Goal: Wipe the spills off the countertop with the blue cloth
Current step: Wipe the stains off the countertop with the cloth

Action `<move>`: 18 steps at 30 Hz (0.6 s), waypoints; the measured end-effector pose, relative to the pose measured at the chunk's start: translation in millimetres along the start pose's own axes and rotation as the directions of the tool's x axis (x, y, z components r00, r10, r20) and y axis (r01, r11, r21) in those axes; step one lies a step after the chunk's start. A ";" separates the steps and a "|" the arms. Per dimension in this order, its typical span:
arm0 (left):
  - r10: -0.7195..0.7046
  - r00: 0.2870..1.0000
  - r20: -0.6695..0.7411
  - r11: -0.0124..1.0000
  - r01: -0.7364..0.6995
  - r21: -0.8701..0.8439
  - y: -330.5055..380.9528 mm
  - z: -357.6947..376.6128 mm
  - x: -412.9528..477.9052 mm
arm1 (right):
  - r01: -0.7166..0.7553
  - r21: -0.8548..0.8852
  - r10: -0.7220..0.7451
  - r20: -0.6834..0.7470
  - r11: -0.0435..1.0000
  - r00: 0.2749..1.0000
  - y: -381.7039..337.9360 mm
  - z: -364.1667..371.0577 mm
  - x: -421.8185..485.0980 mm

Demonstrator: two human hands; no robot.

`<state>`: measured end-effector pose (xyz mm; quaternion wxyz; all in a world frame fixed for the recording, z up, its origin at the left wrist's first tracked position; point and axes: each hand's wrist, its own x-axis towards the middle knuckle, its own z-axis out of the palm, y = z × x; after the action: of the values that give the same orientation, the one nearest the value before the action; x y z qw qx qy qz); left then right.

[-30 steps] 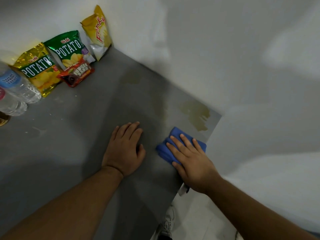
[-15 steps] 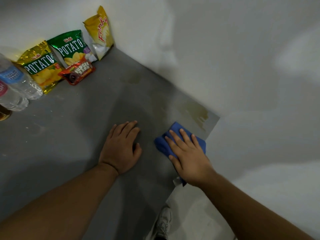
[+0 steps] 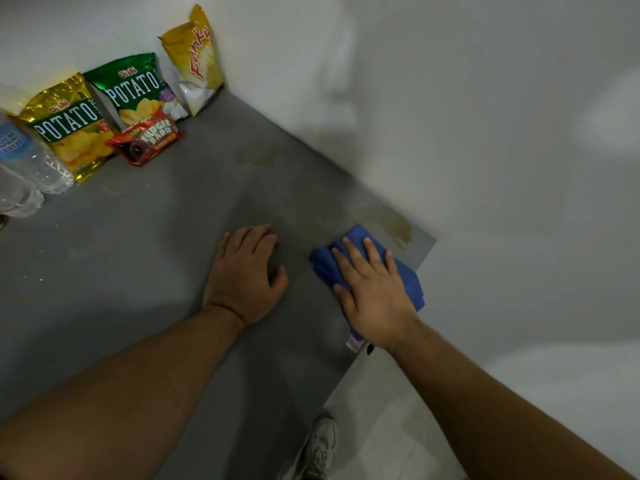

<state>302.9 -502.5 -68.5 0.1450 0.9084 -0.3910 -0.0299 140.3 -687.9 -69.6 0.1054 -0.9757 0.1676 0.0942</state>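
Far left, water bottles [image 3: 31, 164] and snack bags [image 3: 135, 88] stand along the wall [image 3: 450, 133], and the grey countertop [image 3: 138, 254] runs open from them to its straight right edge. The left hand [image 3: 242, 275] lies palm down on the bare middle, fingers nearly straight, holding nothing. Just right of it, the bunched blue cloth [image 3: 407, 278] sits at the right edge, just near of a yellowish spill [image 3: 384, 220], with the right hand [image 3: 374, 289] pressing it flat, fingers straight and spread.
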 end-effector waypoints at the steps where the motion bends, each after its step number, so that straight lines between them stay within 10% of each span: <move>1: 0.003 1.000 -0.001 1.000 -0.003 0.001 -0.9 0.7 -0.5 | 0.056 0.009 -0.057 0.006 0.998 0.998 2.9 1.6 -7.3; 12: -0.015 1.000 0.005 1.000 0.015 -0.011 -3.4 0.7 1.2 | -0.082 0.013 0.082 -0.041 0.997 0.996 32.8 -8.2 17.8; 18: -0.010 1.000 0.021 1.000 0.011 -0.012 -4.3 0.0 2.2 | 0.141 0.014 -0.141 0.009 0.990 0.990 6.6 -1.1 13.0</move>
<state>307.5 -501.2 -69.6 0.1463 0.9092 -0.3875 -0.0425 150.3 -698.3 -72.5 0.1190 -0.9839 0.0984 0.0904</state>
